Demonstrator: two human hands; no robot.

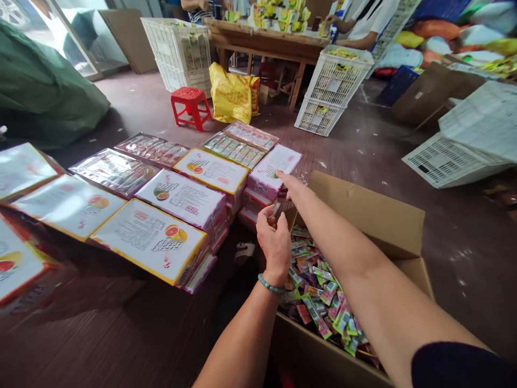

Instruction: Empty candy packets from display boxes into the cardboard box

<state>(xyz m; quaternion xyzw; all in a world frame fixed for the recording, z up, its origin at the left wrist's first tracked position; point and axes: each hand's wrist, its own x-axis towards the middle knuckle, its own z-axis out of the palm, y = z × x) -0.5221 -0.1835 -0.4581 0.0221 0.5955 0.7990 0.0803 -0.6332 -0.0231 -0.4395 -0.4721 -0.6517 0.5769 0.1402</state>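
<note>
My right hand [296, 189] reaches across to a white box with purple edges [278, 161], its index finger stretched out against the top near the right edge. The other fingers are partly hidden. Just below and left, my left hand [273, 237], with a beaded bracelet on the wrist, has its fingers curled toward the thumb. A small pale thing shows at its fingertips; I cannot make out what it is. Under my forearms stands an open cardboard carton [363, 215], holding many small colourful sachets [319, 302].
Stacked fruit-printed boxes [153, 237] spread to the left, with film-topped trays of sachets [234, 149] behind. Beyond are a red stool [190, 102], a yellow bag [230, 94], white crates [335, 81] and a wooden table [262, 40] with people at it. More crates [456, 156] lie right.
</note>
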